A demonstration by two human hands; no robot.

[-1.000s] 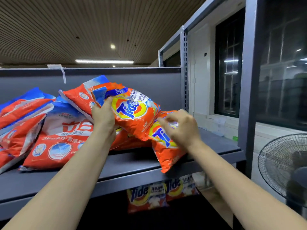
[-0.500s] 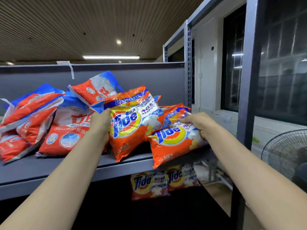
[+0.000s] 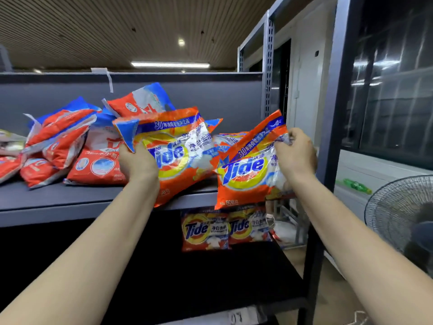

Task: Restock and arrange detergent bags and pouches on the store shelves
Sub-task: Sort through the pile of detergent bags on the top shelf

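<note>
Bags of Tide stand at the shelf (image 3: 70, 202) edge: left hand (image 3: 138, 164) grips one bag (image 3: 178, 160), right hand (image 3: 296, 156) pinches another (image 3: 246, 174) by its top, likely to face labels outward.

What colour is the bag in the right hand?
Mostly orange, with a yellow circle and blue letters, on the Tide bag; head view.

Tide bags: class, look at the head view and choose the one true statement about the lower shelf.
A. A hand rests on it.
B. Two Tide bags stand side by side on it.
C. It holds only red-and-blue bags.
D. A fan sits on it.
B: two Tide bags stand side by side on the lower shelf, below the bags held by the left hand and right hand.
</note>
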